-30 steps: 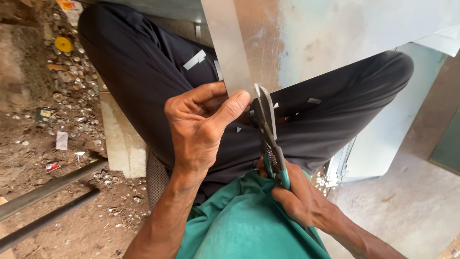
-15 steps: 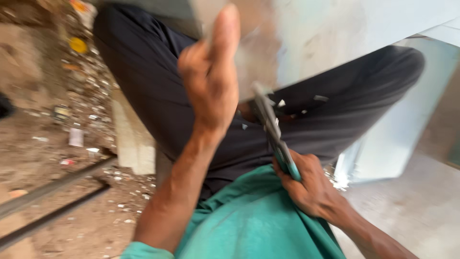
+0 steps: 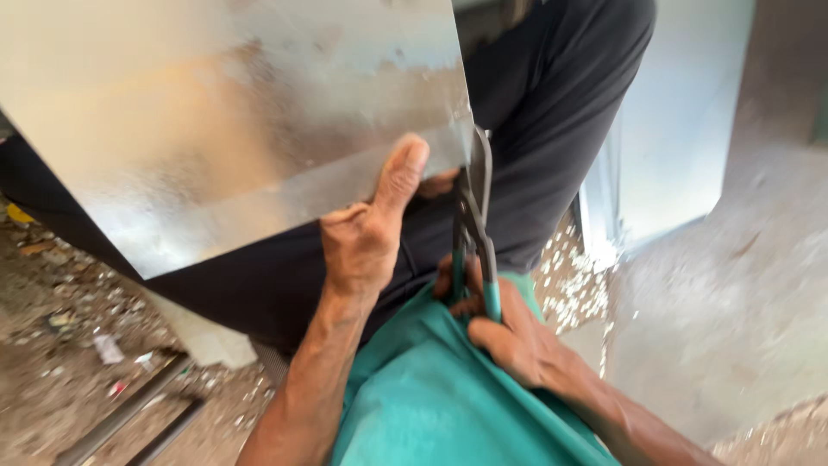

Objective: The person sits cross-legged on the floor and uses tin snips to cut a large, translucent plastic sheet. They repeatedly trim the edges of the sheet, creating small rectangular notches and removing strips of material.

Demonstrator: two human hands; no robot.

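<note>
Dusty ground strewn with debris [image 3: 78, 345] and pale metal offcuts [image 3: 573, 285] surrounds a seated person in dark trousers [image 3: 535, 138] and a green shirt [image 3: 431, 397]. Held above the lap, a large flat sheet of shiny galvanised metal [image 3: 233, 112] fills the upper left, its near edge running from lower left up to the right. The left hand [image 3: 366, 237] is clamped on that near edge, thumb pressed flat on the upper face and the other fingers hidden beneath. Just to its right, the right hand [image 3: 504, 332] is wrapped around the green-sleeved handles of a pair of grey steel tin snips [image 3: 473, 224]. Their long axis points almost straight away from the body, blades meeting the sheet's right-hand edge. The sheet therefore lies ahead and left of both hands; the left hand is nearer its middle, the right hand sits at its corner. How far the blades are parted cannot be told.
</note>
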